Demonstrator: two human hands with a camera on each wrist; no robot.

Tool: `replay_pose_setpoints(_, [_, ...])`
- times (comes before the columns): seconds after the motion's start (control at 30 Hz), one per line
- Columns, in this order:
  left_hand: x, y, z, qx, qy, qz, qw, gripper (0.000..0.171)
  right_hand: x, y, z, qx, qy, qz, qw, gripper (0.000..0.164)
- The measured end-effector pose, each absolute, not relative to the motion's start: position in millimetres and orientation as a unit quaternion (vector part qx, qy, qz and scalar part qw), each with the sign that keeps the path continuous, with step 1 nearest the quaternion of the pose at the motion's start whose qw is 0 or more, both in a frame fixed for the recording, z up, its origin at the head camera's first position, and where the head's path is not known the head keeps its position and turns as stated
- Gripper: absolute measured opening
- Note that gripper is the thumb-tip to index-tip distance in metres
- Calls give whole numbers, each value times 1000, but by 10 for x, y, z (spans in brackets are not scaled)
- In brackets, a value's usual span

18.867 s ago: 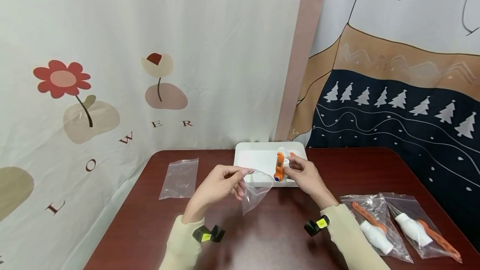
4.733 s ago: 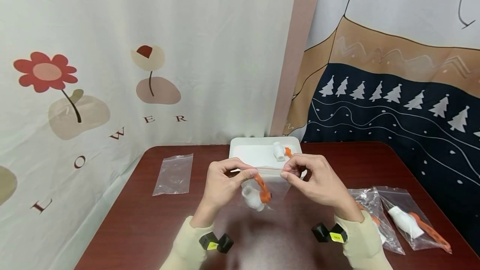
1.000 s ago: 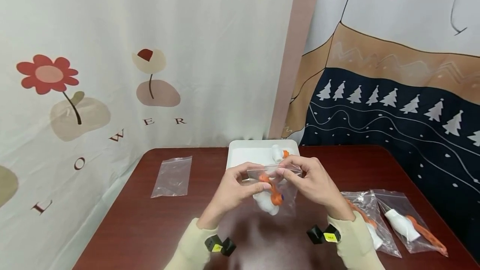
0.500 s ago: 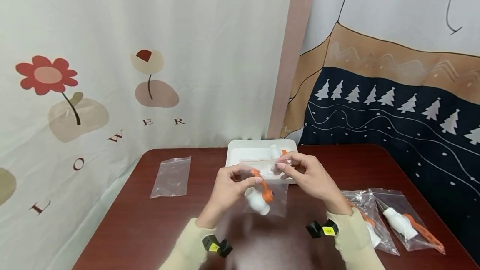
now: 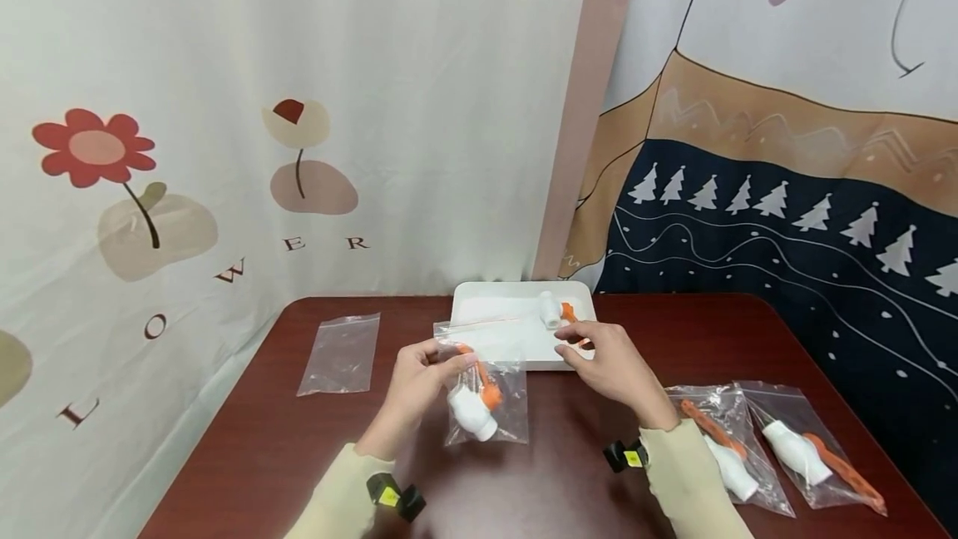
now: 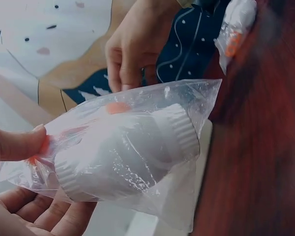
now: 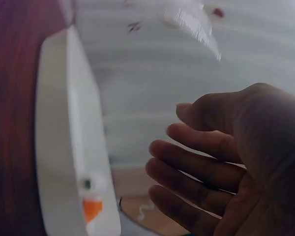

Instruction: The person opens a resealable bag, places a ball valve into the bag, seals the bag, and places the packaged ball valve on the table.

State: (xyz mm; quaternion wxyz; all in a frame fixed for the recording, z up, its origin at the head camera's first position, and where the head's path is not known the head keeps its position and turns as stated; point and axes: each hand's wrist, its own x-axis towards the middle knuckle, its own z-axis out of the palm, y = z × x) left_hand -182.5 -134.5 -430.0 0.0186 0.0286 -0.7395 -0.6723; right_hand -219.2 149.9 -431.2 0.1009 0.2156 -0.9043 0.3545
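Note:
My left hand (image 5: 422, 377) pinches the upper left of a clear zip bag (image 5: 512, 418), raised in front of the tray. Inside the bag are a white bulging plastic piece (image 6: 123, 152) with ribbed ends and a slim orange device (image 5: 490, 393). The left wrist view shows the thumb on the near side of the bag and the other fingers behind it. My right hand (image 5: 617, 364), apart from the bag, has its fingers spread loosely with nothing between them, near the tray's right front corner. Another white piece (image 5: 550, 310) lies in the tray beside an orange device (image 5: 569, 312).
The white tray (image 5: 479, 299) stands at the table's back edge. A flat clear zip bag (image 5: 340, 354) lies at the left. Two filled zip bags, one with a white piece (image 5: 729, 468) and one with another white piece (image 5: 797, 452), lie at the right, each also holding orange.
Earlier both hands were at the bag's top edge. Now the right hand has let go, and the left hand has carried the filled bag to the left.

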Motion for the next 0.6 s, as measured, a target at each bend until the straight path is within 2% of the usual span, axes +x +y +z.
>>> replay_pose_setpoints(0.2, [-1841,-1542,-4436,68,-743,-666,-9,24,-2287,1501,-4458,193,-931,288,110,22])
replay_pose_setpoints(0.43, [-1810,-1748,-4613,57,-746,-656,-104,22,-2343,1482,-4572,176,-943,269,83,24])
replay_pose_setpoints(0.6, [-1776,-1824,-4735,63,-752,-640,-146,22,-2355,1469,-4642,161,-950,262,57,18])
